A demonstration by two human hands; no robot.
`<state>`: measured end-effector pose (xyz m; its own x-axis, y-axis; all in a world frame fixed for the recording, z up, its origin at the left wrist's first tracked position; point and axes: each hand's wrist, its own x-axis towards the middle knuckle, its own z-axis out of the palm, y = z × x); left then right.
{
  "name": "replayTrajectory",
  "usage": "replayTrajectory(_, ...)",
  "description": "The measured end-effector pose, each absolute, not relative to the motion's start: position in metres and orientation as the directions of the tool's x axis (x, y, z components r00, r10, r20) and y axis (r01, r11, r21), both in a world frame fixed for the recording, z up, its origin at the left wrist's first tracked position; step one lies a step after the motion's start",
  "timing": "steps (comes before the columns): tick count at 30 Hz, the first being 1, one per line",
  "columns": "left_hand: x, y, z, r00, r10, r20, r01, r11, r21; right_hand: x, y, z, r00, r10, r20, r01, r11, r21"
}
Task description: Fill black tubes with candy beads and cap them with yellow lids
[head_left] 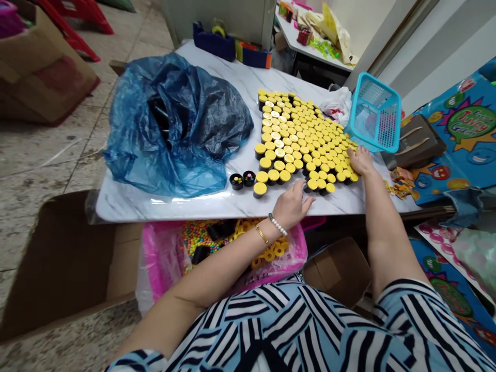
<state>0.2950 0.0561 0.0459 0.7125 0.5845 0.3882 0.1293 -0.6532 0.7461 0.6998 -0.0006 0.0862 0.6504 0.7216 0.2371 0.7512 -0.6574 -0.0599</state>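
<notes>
1. Upper left of the frame: one cardboard box point(42, 70) and red plastic stools point(73, 28), the count of stools unclear. Lower left: one open cardboard box point(72, 263) on the speckled floor.
2. Left of centre: one crumpled blue plastic bag point(174, 129) on a marble-pattern tabletop point(201, 209), dark shapes inside. Risk of the slick plastic sliding off the glossy top if tugged.
3. Bottom centre, below the table edge: one pink tub point(165, 261) of coloured candy beads, loose yellow lids and a few black pots.
4. Centre: two dark pots with coloured beads on top point(242, 179), set apart from the main mass, plus one yellow-capped pot point(260, 189) close to the front edge. Likely cause of a fall: a sleeve or wrist catching this outlying pot.
5. Centre, at the table's front edge: left hand point(292, 205), fingers loosely curled on the tabletop beside the nearest pots, with a gold bangle and pearl bracelet at the wrist. Grip unclear; no held item visible.
6. Centre right: one tightly packed mass of yellow-capped black pots point(298, 139), roughly two hundred, too dense for an exact count. Risk of rows toppling under uneven pressure.
7. Right of the mass: right hand point(360, 160), fingers spread and open, touching the caps, nothing gripped.
8. Upper right: one teal plastic basket point(374, 113), tilted at the mass's far corner and liable to tip if nudged, and one white plastic bag point(336, 106).
9. Far right: printed Juicy Gum sheets point(470, 124).
</notes>
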Motion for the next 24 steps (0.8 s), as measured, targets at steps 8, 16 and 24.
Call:
replayTrajectory(8, 0.294, 0.057, 0.05, 0.729, 0.582, 0.359, 0.138, -0.64, 0.756, 0.69, -0.01, 0.087, 0.643, 0.702, 0.304, 0.739, -0.674, -0.008)
replayTrajectory(16, 0.288, 0.056, 0.051, 0.685, 0.588, 0.43, 0.056, -0.631, 0.774, 0.687, 0.001, 0.094, 0.713, 0.587, 0.384, 0.653, -0.755, -0.058)
replayTrajectory(24, 0.166, 0.057, 0.052, 0.503, 0.718, 0.481, 0.26, -0.656, 0.708, 0.611, -0.031, 0.115, 0.641, 0.491, 0.59, 0.726, -0.637, -0.259)
